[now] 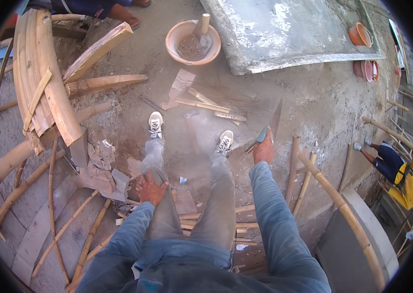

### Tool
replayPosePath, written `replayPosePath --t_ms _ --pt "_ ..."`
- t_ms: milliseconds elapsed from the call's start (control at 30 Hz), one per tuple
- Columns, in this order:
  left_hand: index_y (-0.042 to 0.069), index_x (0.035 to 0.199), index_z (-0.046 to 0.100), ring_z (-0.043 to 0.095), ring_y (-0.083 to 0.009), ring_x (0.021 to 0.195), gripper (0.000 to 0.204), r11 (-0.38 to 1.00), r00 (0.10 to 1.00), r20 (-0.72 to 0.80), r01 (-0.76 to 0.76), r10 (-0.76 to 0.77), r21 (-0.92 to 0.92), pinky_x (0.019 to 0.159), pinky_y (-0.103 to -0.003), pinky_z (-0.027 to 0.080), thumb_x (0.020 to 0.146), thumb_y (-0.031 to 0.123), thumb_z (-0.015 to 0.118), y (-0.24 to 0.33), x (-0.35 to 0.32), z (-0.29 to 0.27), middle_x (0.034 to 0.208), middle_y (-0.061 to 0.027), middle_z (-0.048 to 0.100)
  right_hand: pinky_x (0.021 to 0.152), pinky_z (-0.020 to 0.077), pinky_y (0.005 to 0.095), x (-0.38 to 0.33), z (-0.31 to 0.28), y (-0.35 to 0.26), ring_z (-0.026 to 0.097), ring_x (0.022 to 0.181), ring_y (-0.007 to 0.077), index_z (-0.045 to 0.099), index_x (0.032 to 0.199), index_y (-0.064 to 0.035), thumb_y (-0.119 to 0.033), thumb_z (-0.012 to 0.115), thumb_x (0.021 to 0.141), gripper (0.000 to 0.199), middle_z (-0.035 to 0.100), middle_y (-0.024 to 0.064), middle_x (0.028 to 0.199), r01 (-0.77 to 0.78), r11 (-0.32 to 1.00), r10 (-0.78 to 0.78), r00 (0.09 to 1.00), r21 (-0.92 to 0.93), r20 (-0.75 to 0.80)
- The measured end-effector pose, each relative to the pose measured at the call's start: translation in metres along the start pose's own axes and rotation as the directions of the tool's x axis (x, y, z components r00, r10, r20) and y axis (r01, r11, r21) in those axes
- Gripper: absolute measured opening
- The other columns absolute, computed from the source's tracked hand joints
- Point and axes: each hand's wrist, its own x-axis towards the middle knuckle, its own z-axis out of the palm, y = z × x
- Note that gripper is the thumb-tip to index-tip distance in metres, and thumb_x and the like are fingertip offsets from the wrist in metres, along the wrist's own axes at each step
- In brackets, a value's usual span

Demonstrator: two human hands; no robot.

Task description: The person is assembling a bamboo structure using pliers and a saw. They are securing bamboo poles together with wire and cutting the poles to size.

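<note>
My right hand (264, 148) is closed around the teal handle of a handsaw (275, 120). Its narrowing blade points up and away over the dirt, and much of the handle is hidden by my fingers. My left hand (151, 189) lies on my left leg just by the knee, fingers spread, with nothing in it. On the ground past my shoes are several cut wood strips (202, 104) and a flat broken piece of board (181, 87).
Farther off, an orange basin (192, 59) holds a wooden-handled trowel (205, 36). Squared timbers and bamboo poles (61, 110) are stacked left. A concrete slab (289, 36) with buckets (360, 35) lies far right. A person in yellow (404, 183) bends at right; another person's leg (124, 15) shows far left.
</note>
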Motion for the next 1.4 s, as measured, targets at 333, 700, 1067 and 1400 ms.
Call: replayPosePath --t_ms 333,700,1067,1400 --pt "0.008 0.153 0.046 0.051 -0.047 0.136 0.083 0.994 0.979 -0.203 -0.042 0.02 -0.101 0.114 -0.055 0.045 0.087 0.045 0.08 -0.006 0.009 0.077 0.147 -0.0236 0.052 0.089 0.0564 0.0519 0.12 0.217 0.035 0.071 0.106 0.0428 0.034 0.163 -0.0017 -0.002 0.056 0.095 0.071 0.07 0.0237 0.123 0.205 0.979 -0.201 0.966 0.011 -0.162" --pt "0.005 0.149 0.049 0.052 -0.0481 0.133 0.079 0.966 0.955 -0.289 -0.131 0.063 -0.223 0.111 -0.056 0.045 0.081 0.028 0.083 -0.012 0.012 0.084 0.142 -0.0248 0.054 0.092 0.0552 0.0557 0.162 0.312 -0.004 0.069 0.108 0.0423 0.072 0.121 -0.0017 -0.014 0.061 0.093 0.032 0.07 0.0223 0.114 0.351 0.934 -0.355 0.933 0.063 0.066" --pt "-0.004 0.147 0.053 0.052 -0.0445 0.139 0.075 0.973 0.949 -0.302 -0.144 0.086 -0.178 0.119 -0.053 0.038 0.092 0.039 0.082 0.001 0.012 0.068 0.147 -0.0294 0.056 0.105 0.0497 0.0501 0.176 0.322 -0.11 0.06 0.128 0.0386 0.063 0.143 -0.0101 -0.021 0.073 0.09 0.055 0.062 0.0165 0.141 0.592 0.806 -0.59 0.804 0.006 -0.07" --pt "0.005 0.149 0.048 0.049 -0.0471 0.137 0.08 0.96 0.975 -0.224 -0.071 0.009 -0.271 0.113 -0.056 0.044 0.082 0.031 0.082 -0.008 0.025 0.067 0.144 -0.0245 0.055 0.094 0.0522 0.0557 0.183 0.394 0.052 0.067 0.114 0.0461 0.054 0.125 -0.0031 -0.047 0.081 0.089 0.062 0.067 0.031 0.121 -0.182 0.907 0.219 0.974 0.38 -0.055"
